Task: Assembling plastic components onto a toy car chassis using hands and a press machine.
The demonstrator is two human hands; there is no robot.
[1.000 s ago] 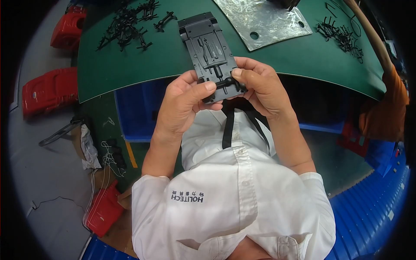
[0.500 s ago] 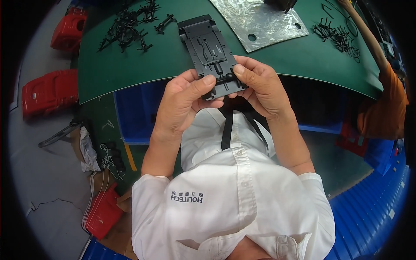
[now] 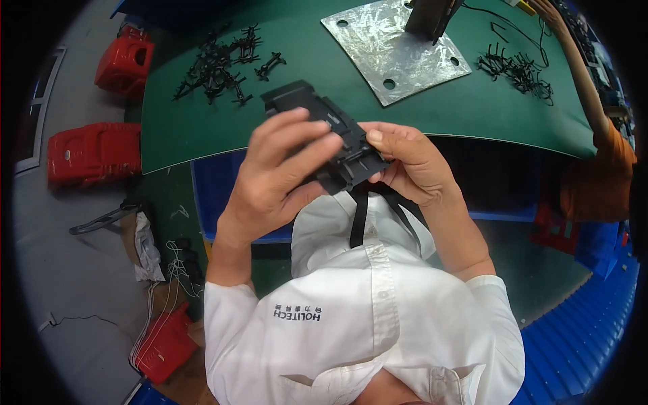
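In front of my chest I hold a flat black plastic chassis plate (image 3: pixel 344 128) with raised ribs and a stepped far end. My right hand (image 3: pixel 412 158) pinches its right near edge, thumb on top and fingers beneath. Over its left side hovers or lightly rests my left hand (image 3: pixel 273 175); the fingers are stretched and spread across the face, the thumb by the near edge. Part of the plate is hidden behind those fingers. On the green table (image 3: pixel 297 128) beyond lie a pile of black axle-like plastic parts (image 3: pixel 212 67) and a single similar part (image 3: pixel 270 65).
A metal plate with holes (image 3: pixel 378 54) lies on the table, a dark upright block (image 3: pixel 432 20) on it. Thin black parts (image 3: pixel 516 77) are heaped at the right, near another person's arm (image 3: pixel 577 67). Red plastic stools (image 3: pixel 94 155) stand left; a blue bin (image 3: pixel 216 196) sits below.
The chassis plate has tilted, its far end swinging left and toward me. My left hand has let go of its pinch and spread its fingers over the plate; my right hand still grips.
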